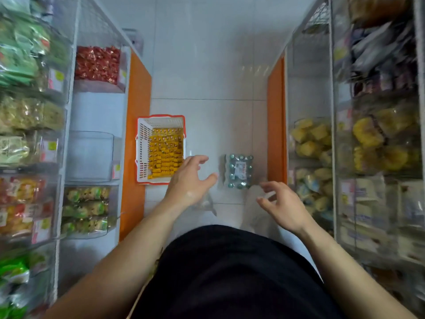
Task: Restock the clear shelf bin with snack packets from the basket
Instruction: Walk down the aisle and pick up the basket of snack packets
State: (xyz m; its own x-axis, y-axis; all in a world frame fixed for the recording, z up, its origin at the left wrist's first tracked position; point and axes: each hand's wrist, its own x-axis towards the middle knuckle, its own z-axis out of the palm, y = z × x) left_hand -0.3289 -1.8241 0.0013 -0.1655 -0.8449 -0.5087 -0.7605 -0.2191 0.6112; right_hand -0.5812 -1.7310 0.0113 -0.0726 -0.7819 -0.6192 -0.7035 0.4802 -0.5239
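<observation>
My black top (230,272) sat nearest. My left hand (188,178) hovered, fingers spread and empty, by the basket (143,143) on the floor; my right hand (282,203) was likewise empty. Snack packets (165,155) lay in the basket and the clear shelf bin (89,155) looked bare, so I judged all the restocking was left.

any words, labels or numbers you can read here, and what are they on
Nothing is legible.
Price tags, left side: too blurred.
Tag on the empty clear bin: too blurred.
Label on the wrapped bottle pack: too small, blurred.
Yellow packets in the basket: print too small.
</observation>
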